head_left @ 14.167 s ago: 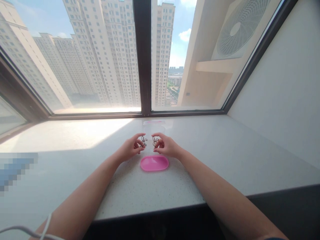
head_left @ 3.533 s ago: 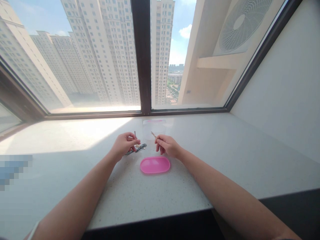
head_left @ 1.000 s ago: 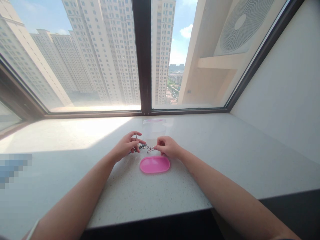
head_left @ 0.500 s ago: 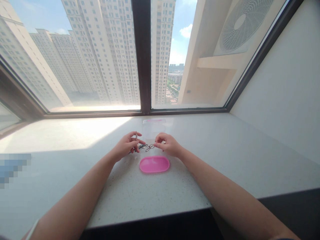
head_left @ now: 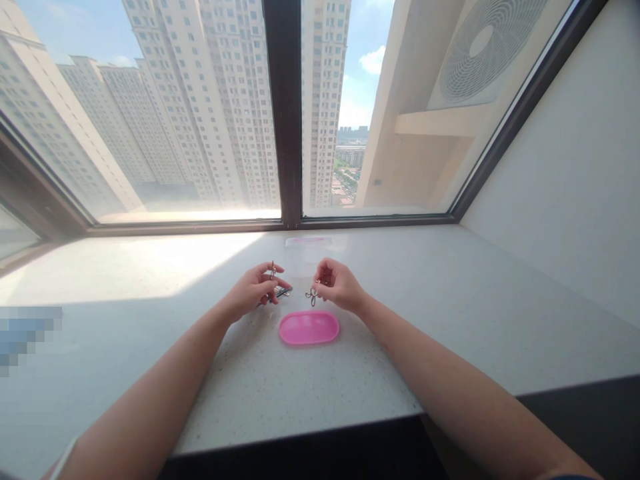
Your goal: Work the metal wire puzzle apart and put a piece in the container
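Beyond the pink tray (head_left: 309, 329), right hand (head_left: 339, 283) pinched a looped wire piece (head_left: 313, 295), left hand (head_left: 255, 288) held an indistinct small piece (head_left: 273, 270), partly hid slim dark things (head_left: 283, 293).

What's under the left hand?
Slim pieces, at least one dark, poke out from under the left hand, on the counter. Their covered parts, and anything wholly beneath the hand, can't be seen; no sure count.
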The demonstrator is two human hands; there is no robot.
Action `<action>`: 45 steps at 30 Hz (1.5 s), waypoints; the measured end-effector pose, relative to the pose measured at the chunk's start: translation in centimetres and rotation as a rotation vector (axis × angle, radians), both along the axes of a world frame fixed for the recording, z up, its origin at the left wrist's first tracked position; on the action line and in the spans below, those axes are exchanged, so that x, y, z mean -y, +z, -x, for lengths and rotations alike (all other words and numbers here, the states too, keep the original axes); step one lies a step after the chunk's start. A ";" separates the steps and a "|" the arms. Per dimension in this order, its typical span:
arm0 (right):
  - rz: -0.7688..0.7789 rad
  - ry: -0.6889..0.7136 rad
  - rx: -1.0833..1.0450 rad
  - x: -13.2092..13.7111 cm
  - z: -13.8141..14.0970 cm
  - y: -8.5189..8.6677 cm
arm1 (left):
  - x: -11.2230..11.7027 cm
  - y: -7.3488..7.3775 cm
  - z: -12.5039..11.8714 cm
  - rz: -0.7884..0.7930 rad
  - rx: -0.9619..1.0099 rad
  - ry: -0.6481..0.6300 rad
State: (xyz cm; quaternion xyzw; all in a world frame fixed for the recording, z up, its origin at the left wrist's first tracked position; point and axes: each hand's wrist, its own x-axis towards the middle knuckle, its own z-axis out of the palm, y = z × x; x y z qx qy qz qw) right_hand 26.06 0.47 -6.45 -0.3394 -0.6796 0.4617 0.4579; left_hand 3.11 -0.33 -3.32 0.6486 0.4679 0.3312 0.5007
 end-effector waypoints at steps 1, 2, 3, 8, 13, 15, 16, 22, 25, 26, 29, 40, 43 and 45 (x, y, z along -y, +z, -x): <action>-0.006 -0.003 -0.007 0.0 0.0 0.0 | 0.0 0.0 0.0 0.001 0.000 0.000; -0.014 -0.007 -0.013 -0.1 0.0 0.0 | 0.0 0.0 0.0 0.002 -0.001 -0.002; -0.024 -0.012 -0.015 -0.1 0.1 -0.1 | 0.0 -0.1 0.0 0.004 -0.001 -0.002; -0.041 -0.084 0.047 -0.8 0.2 -0.9 | 0.1 0.1 -0.1 0.008 0.005 0.010; 0.032 -0.112 0.054 -1.2 0.2 -1.3 | 0.1 0.2 -0.2 0.006 0.010 0.017; 0.075 -0.100 0.036 -1.2 0.2 -1.2 | 0.0 0.1 -0.1 0.000 0.011 0.012; 0.096 -0.093 0.025 -1.1 0.2 -1.1 | 0.0 0.0 -0.1 -0.003 0.013 0.009; 0.183 0.017 -0.071 -1.1 0.4 -1.2 | -0.1 -0.1 0.0 0.003 0.010 0.005; 0.130 0.083 -0.040 -1.2 0.4 -1.4 | 0.0 0.1 -0.1 0.008 0.007 0.011; 0.104 0.095 -0.023 -1.2 0.4 -1.4 | 0.0 0.1 -0.1 0.009 0.006 0.013; 0.037 0.121 0.052 -1.1 0.3 -1.3 | 0.0 0.1 -0.1 0.012 0.007 0.008; 0.040 0.028 0.081 -0.9 0.3 -1.5 | 0.0 0.0 -0.2 0.026 0.002 0.000; 0.105 0.022 0.045 -0.9 0.3 -1.4 | 0.0 0.0 -0.1 0.029 0.007 0.006; 0.120 0.025 0.008 -0.8 0.4 -1.2 | 0.0 -0.1 -0.1 0.035 0.013 0.001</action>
